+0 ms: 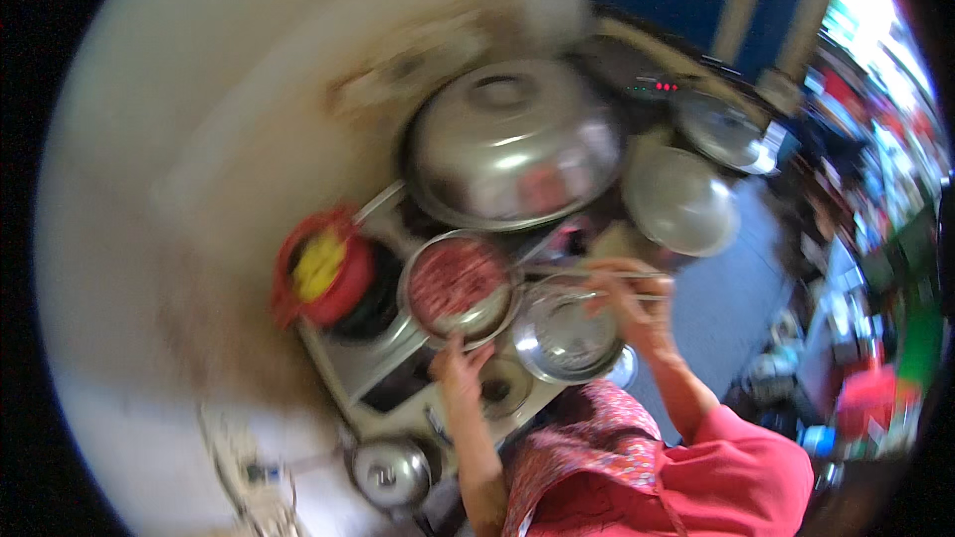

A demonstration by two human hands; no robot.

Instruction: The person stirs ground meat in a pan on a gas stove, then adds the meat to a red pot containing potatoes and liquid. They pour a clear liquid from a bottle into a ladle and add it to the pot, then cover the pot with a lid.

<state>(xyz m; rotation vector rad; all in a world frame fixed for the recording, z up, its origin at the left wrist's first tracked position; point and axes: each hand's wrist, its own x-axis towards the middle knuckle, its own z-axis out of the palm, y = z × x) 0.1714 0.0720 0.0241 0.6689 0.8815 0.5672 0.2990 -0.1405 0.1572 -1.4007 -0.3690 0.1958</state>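
Note:
My left hand [461, 371] has its fingertips at the near rim of a metal bowl [498, 322] that holds reddish sliced food, probably meat [456, 276]. In my right hand [630, 298] is a pair of chopsticks [548, 270], pointing left over a shallow metal basin [563, 335]. The basin stands to the right of the bowl and touches or nearly touches it; blur hides what it holds. Left of the bowl, a red pot or basin [357, 276] with yellow pieces [319, 265] rests over the stove [365, 365].
A large domed metal lid [515, 142] covers a wide pan behind the bowl. Right of it lie a metal bowl [680, 201] and a round lid [720, 127]. A small lidded pot [392, 473] stands at the near left. A stained wall [186, 201] borders the left side.

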